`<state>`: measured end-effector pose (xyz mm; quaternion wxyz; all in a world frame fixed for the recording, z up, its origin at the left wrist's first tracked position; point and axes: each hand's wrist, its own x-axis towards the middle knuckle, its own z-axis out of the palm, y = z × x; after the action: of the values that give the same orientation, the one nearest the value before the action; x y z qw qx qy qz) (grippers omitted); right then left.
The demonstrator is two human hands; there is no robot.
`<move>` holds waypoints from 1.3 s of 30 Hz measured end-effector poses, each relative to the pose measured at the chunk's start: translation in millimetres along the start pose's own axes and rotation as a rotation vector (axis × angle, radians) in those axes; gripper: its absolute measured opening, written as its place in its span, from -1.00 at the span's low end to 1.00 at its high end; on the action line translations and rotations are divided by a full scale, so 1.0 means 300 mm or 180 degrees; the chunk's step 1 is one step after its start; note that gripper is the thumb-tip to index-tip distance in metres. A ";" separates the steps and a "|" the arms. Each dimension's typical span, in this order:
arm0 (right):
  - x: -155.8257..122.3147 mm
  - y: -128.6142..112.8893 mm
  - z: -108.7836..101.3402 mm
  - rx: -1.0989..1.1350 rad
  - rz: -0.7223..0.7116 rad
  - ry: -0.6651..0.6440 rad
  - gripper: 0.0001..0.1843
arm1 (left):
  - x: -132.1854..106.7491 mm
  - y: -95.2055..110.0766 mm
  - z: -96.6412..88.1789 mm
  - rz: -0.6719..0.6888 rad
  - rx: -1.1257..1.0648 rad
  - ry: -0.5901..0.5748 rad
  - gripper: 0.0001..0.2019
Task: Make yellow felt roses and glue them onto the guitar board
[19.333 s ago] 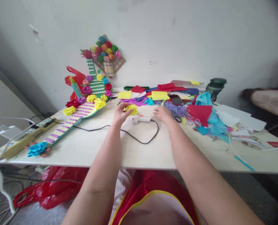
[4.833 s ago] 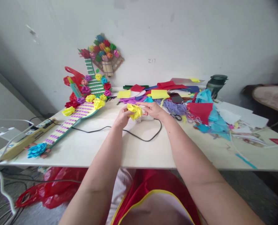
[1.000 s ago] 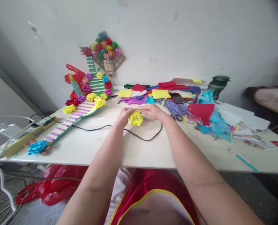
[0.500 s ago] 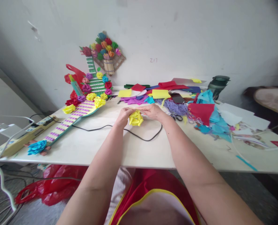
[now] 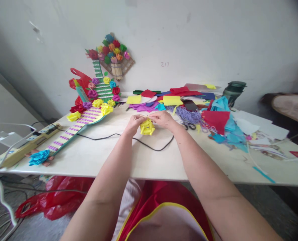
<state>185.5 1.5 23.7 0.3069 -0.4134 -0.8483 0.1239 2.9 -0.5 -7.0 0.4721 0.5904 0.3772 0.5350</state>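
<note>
Both my hands meet over the middle of the white table (image 5: 108, 160) at a yellow paper flower (image 5: 147, 127). My left hand (image 5: 134, 123) has its fingers closed at the flower's upper left edge. From the other side, my right hand (image 5: 163, 119) pinches at its top. Something thin and pale shows between the fingertips; it is too small to make out. The flower's crumpled petals face me below the fingers. A black cord (image 5: 159, 150) lies on the table just in front of it.
A striped guitar-shaped craft (image 5: 73, 129) with paper flowers lies left, near a power strip (image 5: 25, 149). Coloured paper sheets (image 5: 172, 100), purple shredded strands (image 5: 189, 115), scissors (image 5: 189, 126) and a dark bottle (image 5: 234, 92) sit at the back and right.
The yellow flower has turned and shifted slightly right between my hands. My right fingertips have moved a little left, closer to the left ones.
</note>
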 end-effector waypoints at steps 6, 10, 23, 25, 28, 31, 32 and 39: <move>0.008 -0.006 0.001 -0.0308 -0.0080 0.0141 -0.75 | -0.008 0.016 0.012 -0.0092 -0.0031 0.0058 -0.75; 0.020 -0.001 0.013 -0.0299 -0.0004 0.0254 -0.79 | -0.011 0.025 0.019 -0.0185 -0.0087 0.0086 -0.74; 0.026 -0.016 0.017 0.0272 0.0279 0.0521 -0.90 | -0.003 0.022 0.030 -0.0231 -0.0246 0.0214 -0.67; 0.027 -0.016 0.019 0.0308 0.0288 0.0533 -0.90 | -0.003 0.023 0.031 -0.0256 -0.0223 0.0159 -0.64; 0.029 -0.013 0.021 0.0403 0.0252 0.0566 -0.89 | -0.003 0.021 0.026 -0.0237 -0.0192 0.0059 -0.62; 0.032 -0.009 0.025 0.0537 0.0268 0.0585 -0.89 | -0.004 0.020 0.019 -0.0188 -0.0141 -0.0002 -0.62; 0.033 -0.008 0.027 0.0574 0.0296 0.0587 -0.89 | -0.004 0.020 0.017 -0.0170 -0.0120 -0.0041 -0.62; 0.038 -0.001 0.037 0.0746 0.0361 0.0574 -0.90 | -0.009 0.022 0.010 -0.0070 -0.0051 -0.0167 -0.61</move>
<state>173.1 10.7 20.1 0.4206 -0.4314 -0.7723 0.2015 4.9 -5.2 -1.4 0.4924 0.5963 0.3669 0.5171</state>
